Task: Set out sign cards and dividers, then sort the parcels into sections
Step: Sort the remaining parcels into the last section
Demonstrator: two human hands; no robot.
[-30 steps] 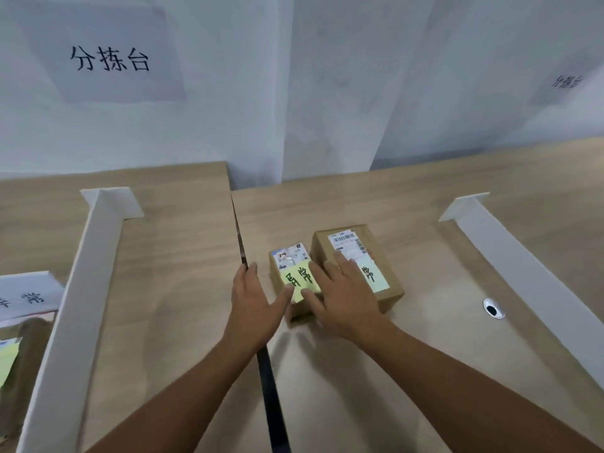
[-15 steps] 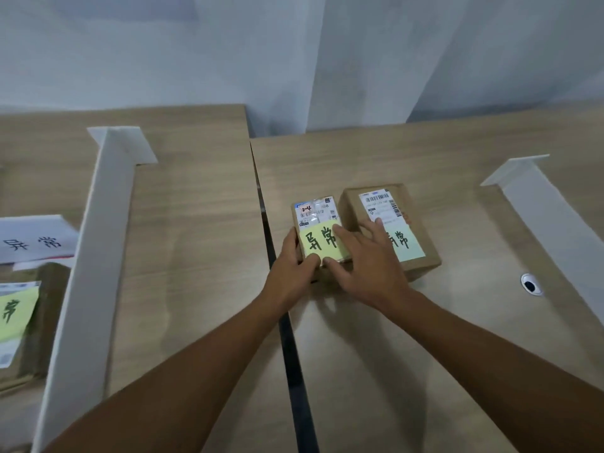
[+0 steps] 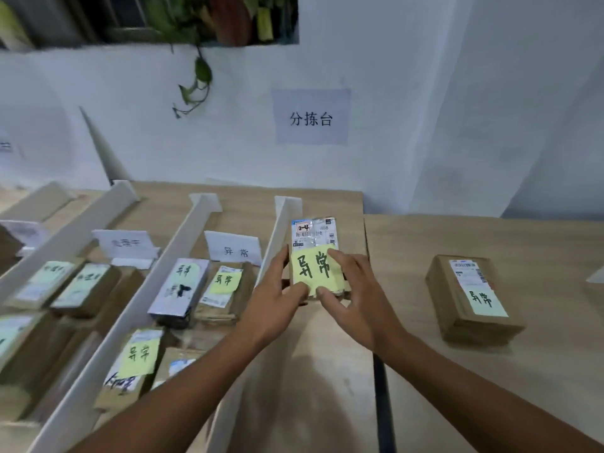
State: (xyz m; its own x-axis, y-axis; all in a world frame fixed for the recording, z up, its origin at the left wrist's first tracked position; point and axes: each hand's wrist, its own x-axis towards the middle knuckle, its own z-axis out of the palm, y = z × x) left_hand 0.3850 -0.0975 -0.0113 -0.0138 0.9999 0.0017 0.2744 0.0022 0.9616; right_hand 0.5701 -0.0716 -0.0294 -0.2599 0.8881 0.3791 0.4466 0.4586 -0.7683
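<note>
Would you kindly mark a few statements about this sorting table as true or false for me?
1. The left hand and right hand both grip the parcel marked 2-4. True.
2. The right hand touches the brown parcel on the right. False: it lies apart, untouched.
3. A sign card reading 异常 stands left of the white divider. True.
4. No parcels lie in that sign card's section. False: several noted parcels lie there.

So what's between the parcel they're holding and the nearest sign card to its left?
A white divider stands upright between the held parcel and the sign card, as the head view shows.
</note>
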